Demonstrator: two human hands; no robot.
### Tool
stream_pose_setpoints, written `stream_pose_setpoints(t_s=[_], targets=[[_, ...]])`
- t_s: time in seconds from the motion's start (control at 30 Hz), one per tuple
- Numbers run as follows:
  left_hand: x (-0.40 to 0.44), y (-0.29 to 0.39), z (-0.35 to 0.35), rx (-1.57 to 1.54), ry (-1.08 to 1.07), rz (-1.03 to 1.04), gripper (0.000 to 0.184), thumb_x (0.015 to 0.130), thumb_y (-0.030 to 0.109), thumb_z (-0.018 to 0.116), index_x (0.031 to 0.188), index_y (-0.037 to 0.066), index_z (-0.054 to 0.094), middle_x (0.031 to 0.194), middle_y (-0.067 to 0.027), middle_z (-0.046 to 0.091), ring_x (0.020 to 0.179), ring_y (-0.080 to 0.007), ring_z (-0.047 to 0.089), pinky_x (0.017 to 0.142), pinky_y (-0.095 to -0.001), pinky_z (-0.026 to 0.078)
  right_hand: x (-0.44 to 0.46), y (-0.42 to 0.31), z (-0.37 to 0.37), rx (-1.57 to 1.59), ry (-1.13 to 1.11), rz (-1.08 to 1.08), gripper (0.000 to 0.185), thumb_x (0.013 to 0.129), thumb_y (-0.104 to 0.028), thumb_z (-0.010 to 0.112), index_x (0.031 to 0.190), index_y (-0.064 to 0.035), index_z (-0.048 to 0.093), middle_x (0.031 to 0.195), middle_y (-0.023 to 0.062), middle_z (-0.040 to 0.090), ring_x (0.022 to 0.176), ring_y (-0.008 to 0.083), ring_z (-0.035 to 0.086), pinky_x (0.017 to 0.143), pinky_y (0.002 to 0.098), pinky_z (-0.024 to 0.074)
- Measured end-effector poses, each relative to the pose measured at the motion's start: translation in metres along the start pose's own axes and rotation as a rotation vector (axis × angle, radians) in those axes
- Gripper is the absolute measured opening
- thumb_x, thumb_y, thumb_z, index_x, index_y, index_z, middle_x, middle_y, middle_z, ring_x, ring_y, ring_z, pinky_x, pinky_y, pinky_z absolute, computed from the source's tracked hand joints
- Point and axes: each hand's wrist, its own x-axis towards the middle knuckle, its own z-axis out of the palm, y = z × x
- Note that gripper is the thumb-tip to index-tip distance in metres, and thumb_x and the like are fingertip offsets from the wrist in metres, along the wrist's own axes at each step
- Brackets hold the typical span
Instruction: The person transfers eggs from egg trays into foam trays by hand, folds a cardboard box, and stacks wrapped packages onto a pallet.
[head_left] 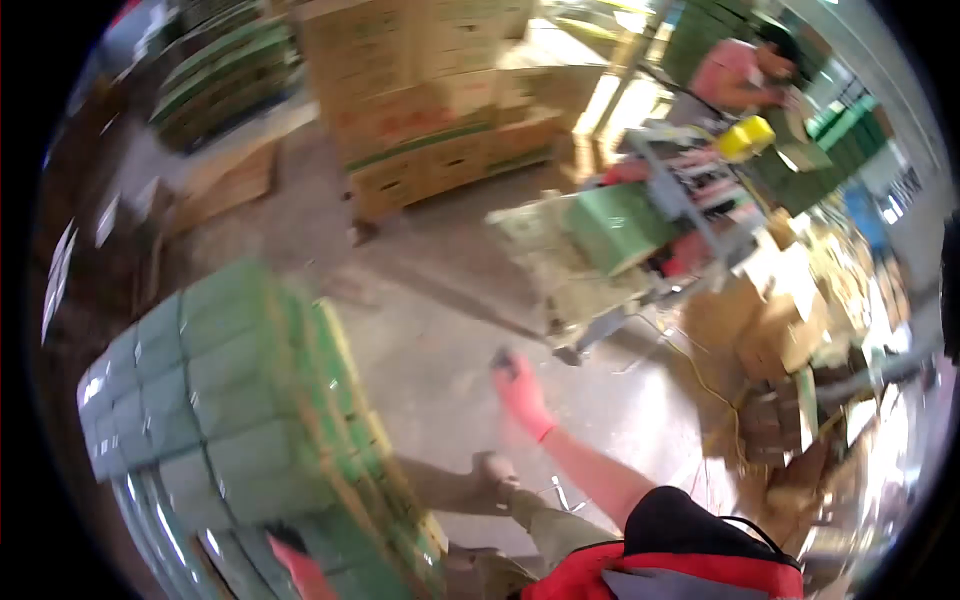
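Note:
My right hand [520,390], in a pink glove with dark fingertips, hangs over the concrete floor at the centre, apart from everything around it. Motion blur smears its fingers. My left hand [290,555], gloved in pink and black, is at the lower left against a stack of green boxes [235,400]; whether it touches them I cannot tell. The fingers of that hand are blurred too. Green and tan strips run down the right side of the stack.
Large cardboard cartons [400,110] stand at the top centre. Right of centre is a work table [600,325] bearing a green box [620,228]. Another person [730,80] works behind it. Loose cardboard [785,320] and a yellow cord [715,390] lie at right.

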Motion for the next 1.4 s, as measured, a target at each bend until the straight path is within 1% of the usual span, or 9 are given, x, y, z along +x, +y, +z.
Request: stream_pose_setpoints(t_s=[0.13,0.27,0.5,0.57,0.67,0.87,1.07,1.17,1.4], targets=[[-0.039,-0.035,-0.016,0.231,0.391,0.13,0.038,0.095,0.029,0.053,0.127,0.009,0.055,0.115,-0.007,0.061,0.098,-0.0215,0.059,0.084,-0.0342,0.049,0.208,0.079,-0.164,0.293,0.876,0.085,0.033,0.09,-0.028,0.06,0.107,0.0004,0.056,0.104,0.0096,0.058,0.093,0.0242,0.055,0.077,0.041,0.046],[-0.136,-0.061,0.068,0.383,0.233,0.056,0.04,0.095,0.027,0.056,0.132,0.012,0.054,0.113,-0.0042,0.063,0.091,-0.0201,0.061,0.08,-0.0318,0.049,0.281,0.091,-0.221,1.17,0.088,0.194,0.055,0.094,-0.041,0.056,0.134,-0.0034,0.048,0.135,0.0063,0.052,0.118,0.0234,0.049,0.102,0.0383,0.0392],[-0.186,-0.054,0.183,0.612,0.039,0.09,0.038,0.091,-0.001,0.048,0.129,-0.001,0.052,0.114,-0.0091,0.063,0.1,-0.0164,0.062,0.087,-0.0288,0.049,0.263,0.097,-0.214,1.295,-0.069,0.431,0.065,0.091,-0.053,0.054,0.139,-0.0095,0.046,0.138,0.0082,0.049,0.124,0.0257,0.047,0.107,0.039,0.0352],[-0.197,-0.035,0.212,0.627,-0.064,0.145,0.041,0.089,-0.006,0.049,0.13,-0.001,0.051,0.12,-0.0086,0.062,0.109,-0.0178,0.06,0.096,-0.0282,0.045,0.156,0.014,-0.175,0.957,-0.205,-0.008,0.061,0.092,-0.049,0.056,0.136,-0.0072,0.049,0.137,0.0074,0.051,0.12,0.0236,0.051,0.1,0.0387,0.0423],[-0.196,-0.024,0.2,0.428,-0.227,0.085,0.046,0.09,0.0,0.054,0.135,0.001,0.046,0.135,-0.009,0.052,0.12,-0.0178,0.053,0.103,-0.0294,0.04,0.083,0.054,-0.127,0.874,0.094,0.326,0.059,0.094,-0.043,0.053,0.139,-0.0055,0.046,0.141,0.0079,0.047,0.126,0.022,0.048,0.103,0.0395,0.0401],[-0.207,0.062,0.157,-0.009,-0.185,-0.275,0.052,0.095,0.028,0.058,0.137,0.001,0.043,0.13,-0.0092,0.054,0.119,-0.0167,0.05,0.104,-0.0304,0.039,-0.125,-0.065,0.04,0.844,-0.943,0.453,0.061,0.084,-0.008,0.066,0.14,0.0014,0.041,0.131,0.0137,0.053,0.111,0.0204,0.057,0.094,0.0319,0.049],[-0.208,0.164,-0.049,-0.275,-0.01,-0.085,0.038,0.097,0.03,0.051,0.126,0.006,0.054,0.121,-0.0065,0.06,0.114,-0.0204,0.055,0.097,-0.0362,0.045,-0.264,-0.205,0.233,0.482,-1.364,0.063,0.068,0.086,-0.023,0.069,0.141,0.0016,0.039,0.137,0.0062,0.049,0.122,0.0162,0.048,0.102,0.0316,0.0409],[-0.157,0.242,-0.125,-0.387,-0.103,0.215,0.047,0.096,0.038,0.05,0.131,0.007,0.05,0.127,-0.0063,0.056,0.117,-0.0254,0.053,0.1,-0.0401,0.043,-0.339,-0.258,0.314,-0.107,-0.888,-0.806,0.066,0.086,-0.033,0.065,0.142,-0.0083,0.04,0.143,0.0114,0.043,0.132,0.0299,0.038,0.111,0.04,0.0296],[0.004,0.367,-0.203,-0.677,-0.037,0.209,0.08,0.078,0.066,0.06,0.139,0.018,0.041,0.138,-0.0073,0.043,0.125,-0.0315,0.041,0.104,-0.0514,0.036,-0.385,-0.215,0.427,-0.935,-0.839,-1.039,0.063,0.088,-0.036,0.06,0.142,-0.0113,0.039,0.151,0.0125,0.031,0.141,0.0334,0.024,0.116,0.0507,0.0164]])
